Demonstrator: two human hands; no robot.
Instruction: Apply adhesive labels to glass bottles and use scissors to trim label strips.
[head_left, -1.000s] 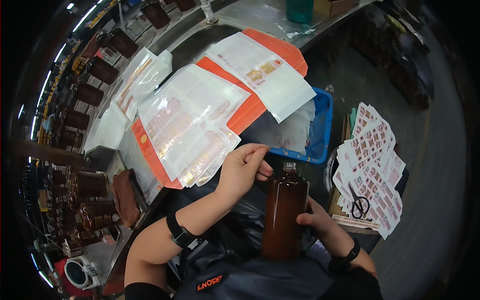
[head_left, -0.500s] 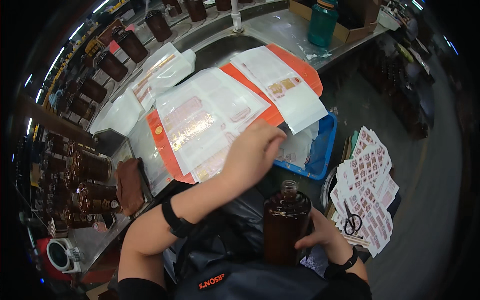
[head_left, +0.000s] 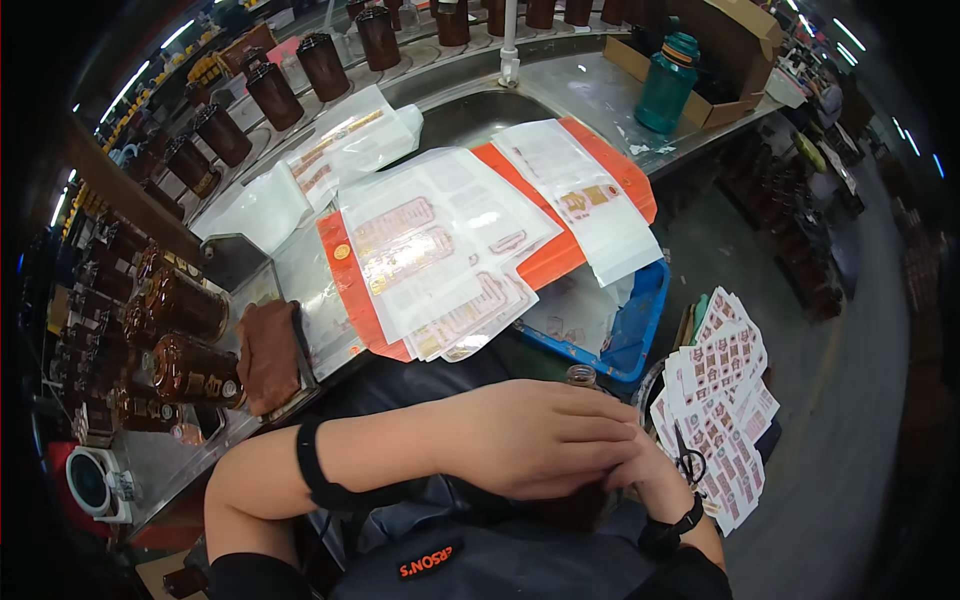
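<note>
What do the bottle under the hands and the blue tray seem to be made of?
The brown bottle looks like dark amber glass: only its open neck shows above the left hand, and the rim looks glossy; plastic is possible. The blue tray seems to be moulded plastic, with an even colour, a thin wall and rounded corners.

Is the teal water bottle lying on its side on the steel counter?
No, the teal water bottle stands upright on the steel counter, beside the cardboard box.
</note>
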